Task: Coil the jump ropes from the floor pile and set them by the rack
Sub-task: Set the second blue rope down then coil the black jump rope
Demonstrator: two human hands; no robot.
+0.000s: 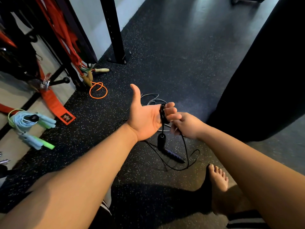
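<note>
My left hand [146, 116] is held palm up with the thumb raised, and several turns of a thin black jump rope [162, 112] are wound around its fingers. One black handle [160, 140] hangs just below that hand. My right hand [184, 124] pinches the same rope right beside the left fingers. The rest of the black rope loops over the floor [186, 164] with its second handle [173, 156] lying there. A grey rope [151, 98] lies behind my hands. By the rack an orange rope [98, 90] with wooden handles sits coiled.
Coiled blue and green ropes [31, 126] lie at the left by the rack base. Red straps [54, 104] hang from the black rack [113, 30]. A large black punching bag [264, 80] fills the right. My bare foot [217, 179] rests on the speckled rubber floor.
</note>
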